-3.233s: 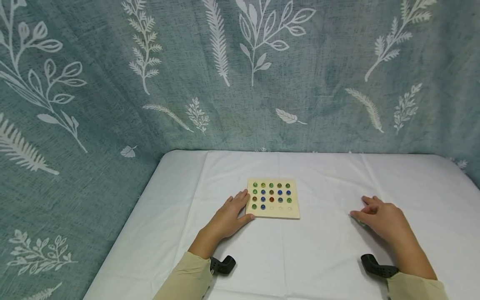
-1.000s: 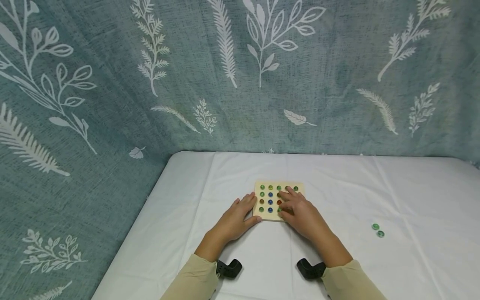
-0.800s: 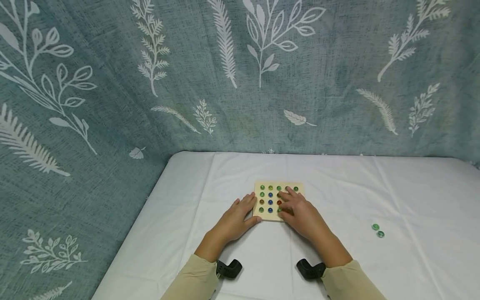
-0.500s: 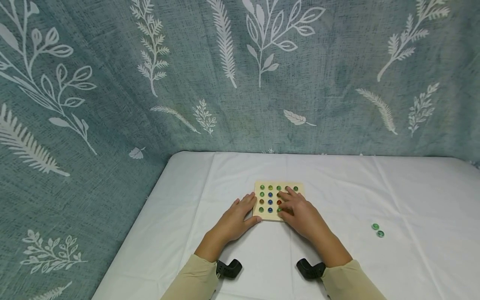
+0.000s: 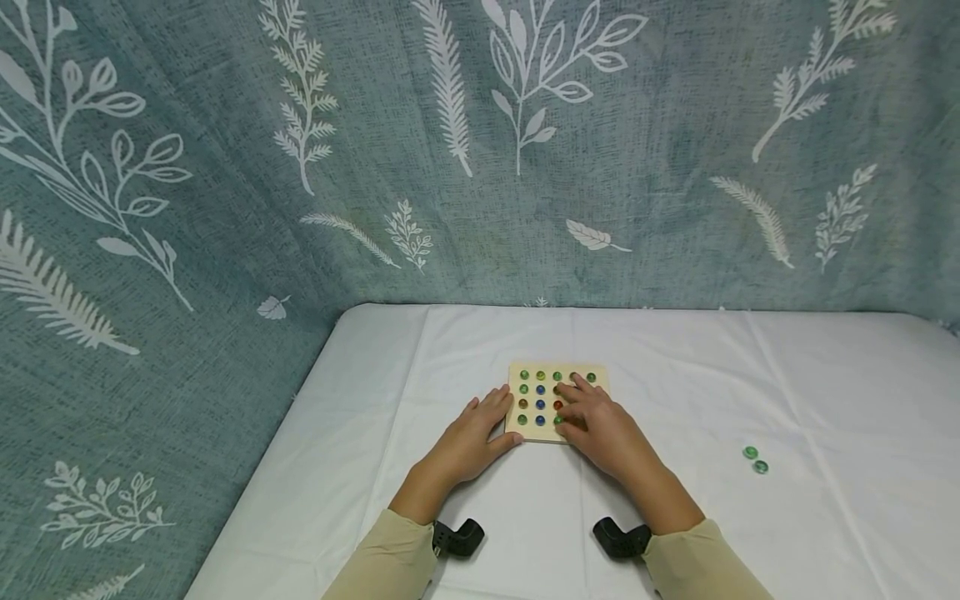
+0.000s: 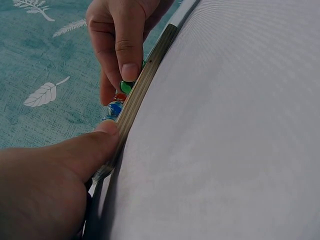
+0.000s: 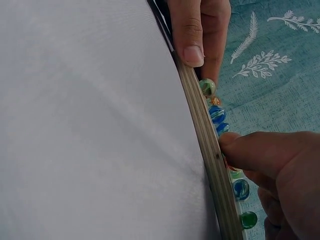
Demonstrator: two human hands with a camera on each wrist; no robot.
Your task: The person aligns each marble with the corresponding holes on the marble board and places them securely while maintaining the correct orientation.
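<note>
A pale wooden board (image 5: 532,431) with rows of coloured glass marbles (image 5: 541,404) lies on the white cloth. My left hand (image 5: 468,442) rests against its left side, fingers laid along the edge, thumb at the front left corner. Over the right half sits my right hand (image 5: 607,429), thumb and index finger pinching a green marble (image 5: 558,420) at the front row's third spot; the other fingers are spread above the board. In the left wrist view that green marble (image 6: 126,87) shows beneath the right thumb. The right hand hides several marbles in the head view.
Two loose green marbles, one farther back (image 5: 751,452) and one nearer (image 5: 761,467), lie on the cloth to the right. A teal leaf-patterned curtain (image 5: 637,233) hangs behind and left of the table. Each wrist wears a black camera mount (image 5: 459,537).
My right hand has come from the right of the table to the board with a green marble, uncovering two loose ones. Over the last second both hands stay nearly still.
</note>
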